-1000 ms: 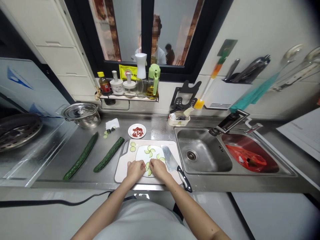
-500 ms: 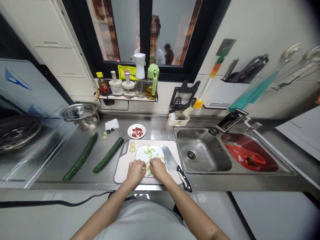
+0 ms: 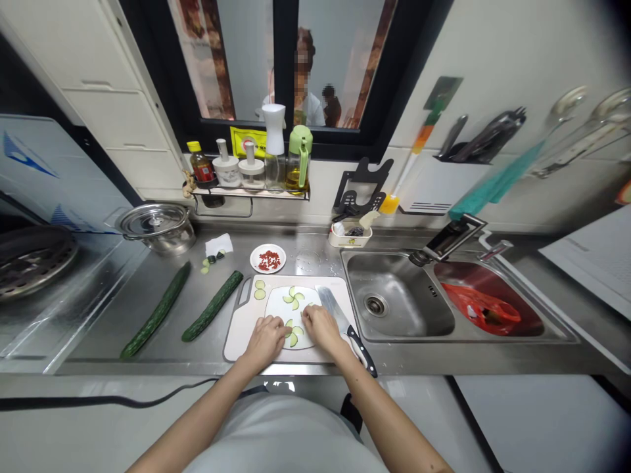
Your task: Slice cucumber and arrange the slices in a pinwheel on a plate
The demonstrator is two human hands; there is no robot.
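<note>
A white plate (image 3: 279, 303) lies on the cutting board (image 3: 241, 335), with thin green-edged cucumber slices (image 3: 294, 299) arranged in pinwheels. My left hand (image 3: 266, 336) rests at the plate's left side, fingers curled and fingertips at a cucumber slice in the near pinwheel (image 3: 294, 335). Over the plate's right part is my right hand (image 3: 320, 324), its fingers bent and drawn together. Whatever it pinches is hidden, and it covers most of the pinwheel there. A cleaver (image 3: 334, 307) with a black handle lies right of the plate. Two round slices (image 3: 259, 289) sit at the board's upper left.
Two whole cucumbers (image 3: 214, 305) lie left of the board. Behind it stands a small dish (image 3: 255, 264) of red bits. A lidded pot (image 3: 170, 233) is at the back left. The double sink (image 3: 400, 328) borders the board's right side, with a red bag (image 3: 480, 309) in it.
My right hand has shifted right and slightly up, away from the near pinwheel, uncovering more of it. My left hand stays almost in place.
</note>
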